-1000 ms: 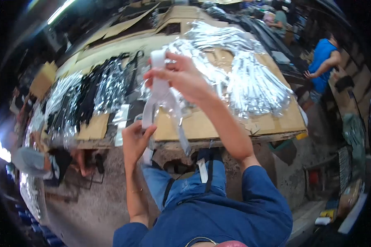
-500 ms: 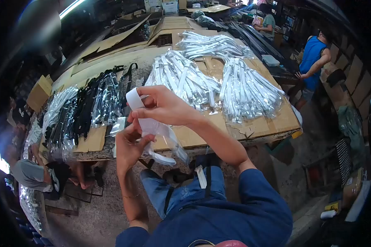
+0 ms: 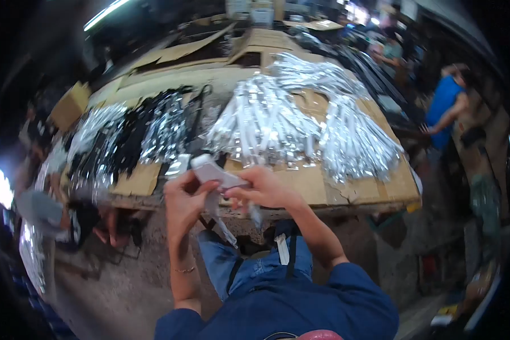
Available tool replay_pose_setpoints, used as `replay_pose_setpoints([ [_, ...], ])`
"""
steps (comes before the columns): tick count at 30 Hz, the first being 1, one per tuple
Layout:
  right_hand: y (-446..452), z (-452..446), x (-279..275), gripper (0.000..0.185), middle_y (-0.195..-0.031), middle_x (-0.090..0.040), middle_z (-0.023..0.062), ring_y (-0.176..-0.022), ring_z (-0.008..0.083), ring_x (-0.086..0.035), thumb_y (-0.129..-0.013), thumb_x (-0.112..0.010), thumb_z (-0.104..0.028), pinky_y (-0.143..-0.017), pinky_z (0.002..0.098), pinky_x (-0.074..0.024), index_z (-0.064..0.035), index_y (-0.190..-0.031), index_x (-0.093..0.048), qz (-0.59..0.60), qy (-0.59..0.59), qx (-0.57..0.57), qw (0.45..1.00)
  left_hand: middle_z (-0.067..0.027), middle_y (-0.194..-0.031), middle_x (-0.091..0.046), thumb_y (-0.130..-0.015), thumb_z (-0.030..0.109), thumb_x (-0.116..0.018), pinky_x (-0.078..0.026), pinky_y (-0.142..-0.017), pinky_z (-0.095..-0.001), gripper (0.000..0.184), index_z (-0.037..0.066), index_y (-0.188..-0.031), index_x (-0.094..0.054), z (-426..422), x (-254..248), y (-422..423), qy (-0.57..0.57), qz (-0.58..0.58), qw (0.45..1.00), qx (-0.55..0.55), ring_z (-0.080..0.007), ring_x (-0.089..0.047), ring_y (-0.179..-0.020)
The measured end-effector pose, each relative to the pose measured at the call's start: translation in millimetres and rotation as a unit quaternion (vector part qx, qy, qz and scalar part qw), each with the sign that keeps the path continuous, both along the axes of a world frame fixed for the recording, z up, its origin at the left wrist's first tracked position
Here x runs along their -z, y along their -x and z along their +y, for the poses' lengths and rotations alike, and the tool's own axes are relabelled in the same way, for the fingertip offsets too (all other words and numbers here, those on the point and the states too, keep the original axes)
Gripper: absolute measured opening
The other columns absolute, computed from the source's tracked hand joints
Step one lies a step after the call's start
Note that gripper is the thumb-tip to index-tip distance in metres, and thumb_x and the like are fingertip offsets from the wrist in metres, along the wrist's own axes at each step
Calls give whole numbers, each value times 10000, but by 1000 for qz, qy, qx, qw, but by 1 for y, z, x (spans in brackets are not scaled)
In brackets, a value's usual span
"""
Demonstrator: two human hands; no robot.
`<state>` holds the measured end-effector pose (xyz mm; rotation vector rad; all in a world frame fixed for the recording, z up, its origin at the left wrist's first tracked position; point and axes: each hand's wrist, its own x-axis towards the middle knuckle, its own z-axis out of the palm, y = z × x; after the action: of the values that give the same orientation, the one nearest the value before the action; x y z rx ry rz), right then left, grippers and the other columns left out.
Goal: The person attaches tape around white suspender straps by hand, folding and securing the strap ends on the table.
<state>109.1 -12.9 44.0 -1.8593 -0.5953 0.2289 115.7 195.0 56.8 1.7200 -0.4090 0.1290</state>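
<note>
A folded white strap (image 3: 212, 173) is held between my two hands above the table's front edge, with clear plastic hanging below it. My left hand (image 3: 186, 198) pinches its left part with thumb and fingers. On the right end, my right hand (image 3: 263, 190) closes its fingertips round the strap. Behind my hands, white straps in clear wrapping (image 3: 260, 119) lie spread on cardboard. A second pile of wrapped white straps (image 3: 354, 141) lies to the right. Black straps (image 3: 133, 136) lie in a row on the left side.
The cardboard-covered table (image 3: 362, 190) spans the space before me. A person in blue (image 3: 445, 105) stands at the right, and another person (image 3: 390, 52) is farther back. A person in grey (image 3: 42, 209) is low at the left. A cardboard box (image 3: 71, 106) stands back left.
My right hand has come down and to the right, now beside my left hand. The strap, looped up in my right hand before, is now folded low between both hands. The view has shifted slightly.
</note>
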Motion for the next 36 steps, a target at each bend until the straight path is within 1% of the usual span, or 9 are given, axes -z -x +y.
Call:
replay_pose_setpoints([
  [3, 14, 11, -15, 289, -743, -672, 69, -767, 124, -675, -844, -715, -178, -631, 260, -507, 14, -1053, -661, 49, 86, 98, 990, -72, -811, -704, -788, 57, -720, -500, -695, -259, 190, -13, -963, -695, 5, 6, 6, -31, -23, 999, 10, -100, -638, -757],
  [5, 10, 15, -3, 229, -739, -660, 59, -745, 120, -671, -841, -711, -97, -620, 248, -508, 34, -1023, -662, -127, 146, 111, 975, -89, -804, -700, -764, 108, -755, -508, -707, -271, 219, -16, -933, -694, 12, 13, 8, -53, -42, 998, -3, -110, -645, -768],
  [7, 10, 27, 12, 174, -751, -648, 42, -686, 109, -640, -831, -711, -36, -591, 249, -489, 59, -964, -652, -99, -91, 140, 981, -121, -775, -684, -765, 156, -757, -503, -688, -288, 259, -8, -952, -685, 14, 13, 13, -53, -70, 996, -4, -120, -641, -740],
  [15, 1, 33, 11, 75, -673, -626, 24, -657, 57, -586, -815, -691, 41, -561, 197, -415, 74, -798, -627, -122, -29, 148, 981, -146, -812, -650, -775, 141, -729, -482, -688, -331, 291, -17, -998, -627, 19, 27, 15, -26, -110, 993, -24, -200, -634, -734],
  [17, 1, 31, 12, 70, -690, -639, 30, -658, 61, -589, -809, -692, 49, -565, 196, -421, 75, -825, -629, -143, -9, 147, 979, -109, -822, -636, -753, 69, -731, -478, -705, -317, 269, -26, -977, -617, 16, 33, 10, 21, -231, 971, -56, -174, -621, -767],
  [24, 6, 39, 16, 132, -754, -680, 78, -613, 84, -614, -829, -683, 31, -551, 204, -465, 70, -946, -637, -102, -148, 118, 977, -94, -783, -655, -729, 15, -729, -483, -697, -291, 203, -34, -907, -644, 22, 2, 20, 20, -65, 998, 0, -105, -592, -726],
  [28, 5, 29, 24, 85, -686, -669, 69, -501, 81, -579, -861, -661, -33, -458, 217, -443, 52, -862, -663, -64, -104, 106, 987, -116, -740, -672, -724, 13, -698, -500, -693, -298, 186, -38, -897, -656, 12, 13, 4, 51, -153, 987, 0, -109, -620, -718],
  [33, -3, 24, 21, 130, -702, -680, 60, -602, 85, -622, -867, -658, -87, -541, 237, -472, 42, -856, -660, -52, -101, 69, 991, -70, -887, -700, -732, 15, -749, -530, -745, -274, 240, -25, -955, -669, 10, -21, 6, 49, 9, 999, 5, -125, -656, -817],
  [36, -4, 7, 44, 142, -721, -683, 56, -678, 86, -639, -869, -664, -105, -608, 243, -485, 37, -883, -659, -6, -134, 16, 991, -101, -875, -708, -752, -58, -691, -547, -753, -275, 205, -16, -950, -658, 26, -39, -10, 33, -50, 998, -28, -158, -681, -800],
])
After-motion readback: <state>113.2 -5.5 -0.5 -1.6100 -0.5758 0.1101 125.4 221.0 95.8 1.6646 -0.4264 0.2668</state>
